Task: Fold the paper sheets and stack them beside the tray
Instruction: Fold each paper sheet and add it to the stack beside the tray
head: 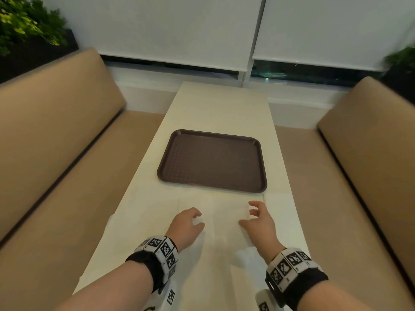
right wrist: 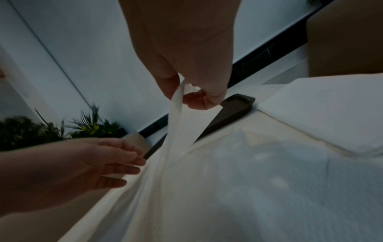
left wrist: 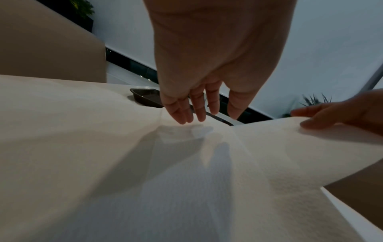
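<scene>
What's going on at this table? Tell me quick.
A person is folding paper sheets at a table. The right hand pinches the edge of a white paper sheet and lifts it, while the left hand hovers over the sheet with fingers relaxed. The brown tray sits empty just beyond. A folded sheet already lies to its right.

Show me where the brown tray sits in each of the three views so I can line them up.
Head view: brown tray at centre, on the table beyond both hands.
Left wrist view: a dark corner of it left of centre, partly hidden behind the left hand.
Right wrist view: its corner and near edge right of centre, beyond the right hand.
Shared landmark: the paper sheet pinched by the right hand.
</scene>
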A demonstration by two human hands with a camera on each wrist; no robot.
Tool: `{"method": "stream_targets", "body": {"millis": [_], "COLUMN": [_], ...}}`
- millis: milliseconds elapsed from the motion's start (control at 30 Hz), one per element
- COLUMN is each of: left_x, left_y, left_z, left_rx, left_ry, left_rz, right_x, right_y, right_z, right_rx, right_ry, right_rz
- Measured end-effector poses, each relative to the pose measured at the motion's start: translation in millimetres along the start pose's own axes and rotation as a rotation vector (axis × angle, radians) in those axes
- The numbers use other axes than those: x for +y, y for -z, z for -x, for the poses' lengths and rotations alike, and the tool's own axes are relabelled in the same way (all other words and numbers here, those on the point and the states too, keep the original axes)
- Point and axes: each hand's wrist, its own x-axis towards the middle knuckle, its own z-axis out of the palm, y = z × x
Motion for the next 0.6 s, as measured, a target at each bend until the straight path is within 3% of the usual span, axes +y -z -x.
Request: {"method": "stream_targets", "body": {"millis": [200, 400, 500, 600], "left_x": [17, 58, 88, 110], "left_y": [-3, 26, 42, 49], "left_z": [1, 15, 27, 35], "left_rx": [0.063, 0.143, 0.11, 0.107], "left_ry": [-0.034, -0.357, -0.42, -0.485], "left_rz": [0.096, 0.183, 0.244, 0.31], "right_x": [-33, -81, -104, -121], "right_y": [27, 56, 69, 77], "right_z": [13, 28, 38, 47], "right_rx": [-0.072, -0.206, -0.304, -0.311], "right_ry": [0.157, 0.403, 0.494, 0.549], "right_rz": [-0.07, 0.1, 0.208, 0.213]}}
